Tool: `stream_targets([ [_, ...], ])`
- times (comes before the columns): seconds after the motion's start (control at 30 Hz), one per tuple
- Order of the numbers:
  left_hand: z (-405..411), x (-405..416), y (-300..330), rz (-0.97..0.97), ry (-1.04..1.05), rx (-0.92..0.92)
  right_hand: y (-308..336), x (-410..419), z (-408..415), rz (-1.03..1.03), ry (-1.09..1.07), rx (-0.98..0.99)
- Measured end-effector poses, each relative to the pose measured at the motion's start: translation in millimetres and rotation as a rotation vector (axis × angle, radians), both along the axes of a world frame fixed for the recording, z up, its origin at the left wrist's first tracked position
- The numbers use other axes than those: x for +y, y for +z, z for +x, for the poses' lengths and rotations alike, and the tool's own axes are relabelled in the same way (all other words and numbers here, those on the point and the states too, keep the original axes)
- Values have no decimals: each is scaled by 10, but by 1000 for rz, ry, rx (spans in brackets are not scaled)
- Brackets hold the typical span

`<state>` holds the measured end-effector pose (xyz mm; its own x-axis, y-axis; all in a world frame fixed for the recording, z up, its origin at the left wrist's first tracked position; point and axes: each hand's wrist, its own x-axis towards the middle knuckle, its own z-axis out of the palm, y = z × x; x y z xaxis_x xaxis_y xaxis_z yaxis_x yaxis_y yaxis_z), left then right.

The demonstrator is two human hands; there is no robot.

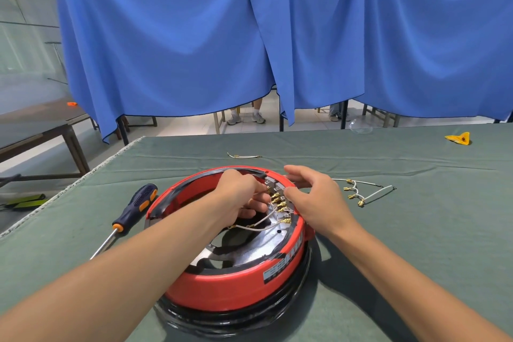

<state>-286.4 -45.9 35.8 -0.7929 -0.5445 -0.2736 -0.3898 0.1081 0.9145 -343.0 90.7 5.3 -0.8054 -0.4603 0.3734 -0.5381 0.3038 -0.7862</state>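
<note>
While both forearms reach in from the near edge, one round red housing (230, 283) sits on the green cloth (416, 230) in the middle of the table, its open side up, atop a black ring. Inside its far right rim runs a row of brass terminals (279, 204), perhaps six, though the fingers hide part of the row. Two white wires (256, 228) loop across the opening below them.

One screwdriver (133, 211) with a dark blue and orange handle lies just left of the housing. One wire harness (363, 191) with about five brass ends lies to the right, and one short wire (244, 156) lies beyond, well apart. A single yellow scrap (459, 138) rests at the far right, before the blue curtain (277, 36).

The left hand (238, 194) is curled tight, thumb and fingertips pinching a thin lead (262, 191) at the top of the terminal row. The right hand (313, 197) is half open, fingers loosely bent and resting over the housing's rim, gripping nothing, thumb just beside the terminals.
</note>
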Motion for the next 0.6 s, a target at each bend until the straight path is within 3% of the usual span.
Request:
stream_targets([
  [0.4,2,-5,-3,-18,-51,-19,-6,6,14,-13,-14,-2],
  [0.6,-3,-52,-10,63,-80,-13,-3,-2,20,-27,-17,-5],
])
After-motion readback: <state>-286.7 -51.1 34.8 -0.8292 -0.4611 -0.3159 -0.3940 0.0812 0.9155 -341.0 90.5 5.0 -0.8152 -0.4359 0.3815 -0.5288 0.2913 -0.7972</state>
